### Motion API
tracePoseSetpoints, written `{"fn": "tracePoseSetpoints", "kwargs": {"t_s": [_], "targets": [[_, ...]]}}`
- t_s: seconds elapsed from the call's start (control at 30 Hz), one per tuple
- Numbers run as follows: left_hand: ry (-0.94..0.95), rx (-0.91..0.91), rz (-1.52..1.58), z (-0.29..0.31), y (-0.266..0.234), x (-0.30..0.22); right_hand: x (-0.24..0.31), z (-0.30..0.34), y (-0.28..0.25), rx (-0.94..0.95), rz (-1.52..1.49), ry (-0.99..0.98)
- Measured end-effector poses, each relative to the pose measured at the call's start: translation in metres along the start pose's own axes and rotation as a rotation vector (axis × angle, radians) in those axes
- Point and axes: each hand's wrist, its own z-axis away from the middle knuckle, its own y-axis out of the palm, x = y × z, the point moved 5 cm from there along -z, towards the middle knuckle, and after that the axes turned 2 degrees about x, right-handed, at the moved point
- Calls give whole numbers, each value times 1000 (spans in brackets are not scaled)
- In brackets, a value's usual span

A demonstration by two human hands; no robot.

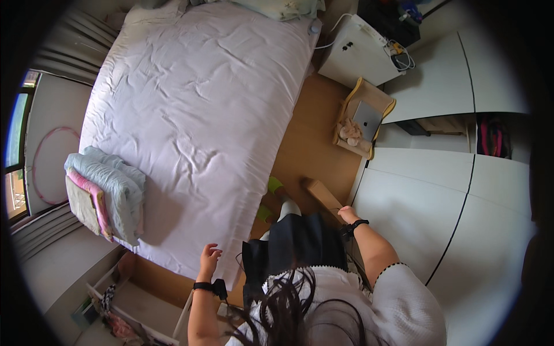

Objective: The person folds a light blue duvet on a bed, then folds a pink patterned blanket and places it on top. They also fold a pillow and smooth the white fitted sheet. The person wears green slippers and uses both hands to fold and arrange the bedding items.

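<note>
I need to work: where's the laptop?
In the head view's upper right, the silver laptop rests in a yellow-edged wooden stand, beside a beige bundle.

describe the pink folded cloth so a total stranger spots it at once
Start at the large pale bed. On its near left corner sits a stack of folded bedding; the cloth lies between a puffy pale-blue quilt and a beige piece, the only bright pink layer.

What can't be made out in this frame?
All in the head view:
- Right hand: too small to tell whether it grips the brown boxlike object.
- Patterned pillow: cut off by the upper edge.
- Dark and pink items in the wardrobe opening: shadowed and blurred.
</note>
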Motion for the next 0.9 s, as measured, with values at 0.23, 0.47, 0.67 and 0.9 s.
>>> {"fn": "tracePoseSetpoints", "kwargs": {"t_s": [0.23,0.47,0.67,0.9], "targets": [[-102,38,-96,-1,-1,80,-3,14,31,-48,99,139],[-114,112,-58,-16,-6,136,-9,17,51,51,35,173],[-22,95,-206,-27,7,50,-27,30,45,86,-28,175],[-42,9,-216,-25,44,-47,-16,12,-4,65,-99,105]]}}
